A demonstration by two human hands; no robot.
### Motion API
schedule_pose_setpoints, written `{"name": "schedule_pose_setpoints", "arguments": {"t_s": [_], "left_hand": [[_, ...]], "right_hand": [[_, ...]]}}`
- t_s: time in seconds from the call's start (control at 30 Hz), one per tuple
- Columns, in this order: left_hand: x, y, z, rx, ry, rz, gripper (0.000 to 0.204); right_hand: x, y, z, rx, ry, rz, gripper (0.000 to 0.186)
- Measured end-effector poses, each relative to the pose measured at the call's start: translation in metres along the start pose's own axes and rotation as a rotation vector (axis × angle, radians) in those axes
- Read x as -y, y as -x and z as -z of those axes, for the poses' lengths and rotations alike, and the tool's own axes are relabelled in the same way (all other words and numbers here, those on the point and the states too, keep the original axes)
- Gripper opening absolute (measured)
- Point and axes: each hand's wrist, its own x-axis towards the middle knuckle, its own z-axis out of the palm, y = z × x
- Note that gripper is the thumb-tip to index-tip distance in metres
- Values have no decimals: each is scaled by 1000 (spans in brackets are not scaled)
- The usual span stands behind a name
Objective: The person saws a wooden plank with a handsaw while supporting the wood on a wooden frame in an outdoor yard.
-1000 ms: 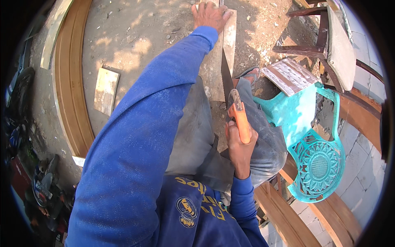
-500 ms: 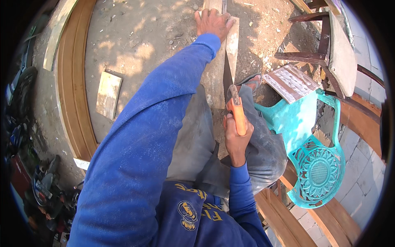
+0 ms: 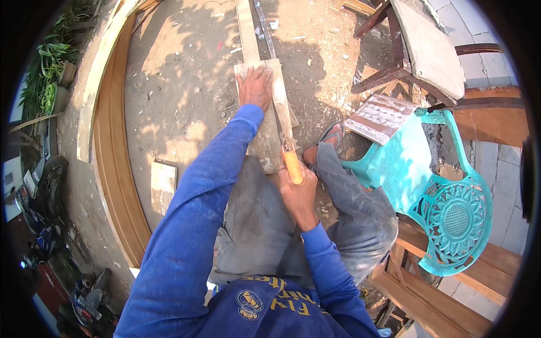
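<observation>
My left hand (image 3: 255,87) lies flat with fingers spread on the far end of a wooden board (image 3: 266,149), pressing it down. My right hand (image 3: 300,194) is wrapped round the orange handle of a handsaw (image 3: 292,166), near my right knee. From the handle the saw's blade points away from me along the board's right side; its teeth and how deep they sit cannot be made out. Beyond my left hand, a narrow wooden strip (image 3: 247,31) and a thin grey strip (image 3: 264,28) stretch away along the ground.
On the right stands a turquoise plastic chair (image 3: 397,169) with a whitish-brown panel (image 3: 381,118) on it. A cushioned wooden chair (image 3: 431,50) is behind. Long brown timbers (image 3: 115,152) curve along the left, near a small board offcut (image 3: 163,186). Motorbikes (image 3: 45,180) stand further left.
The view has shifted, showing more ground ahead. My left hand's fingers lie flatter on the board. The saw's blade now looks pale where it looked dark; my right hand keeps its grip.
</observation>
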Motion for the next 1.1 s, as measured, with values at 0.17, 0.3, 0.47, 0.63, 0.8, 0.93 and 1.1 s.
{"name": "schedule_pose_setpoints", "arguments": {"t_s": [0.17,0.3,0.47,0.63,0.8,0.93,1.1], "left_hand": [[-6,16,4,25,-88,-112,38],[-2,13,12,26,-155,-92,39],[-3,18,10,25,-157,-81,40],[-7,19,10,30,-152,-101,42],[-15,15,8,5,-207,-130,41],[-8,19,5,-10,-236,-120,41],[-10,17,6,-4,-248,-106,41]], "right_hand": [[0,0,1,-15,33,4,24],[25,1,12,68,34,-31,22],[56,102,93,192,139,-219,20],[78,143,125,211,246,-139,22],[34,24,50,154,112,-99,12],[32,26,47,200,90,-120,12],[73,148,137,192,208,-205,28]]}}
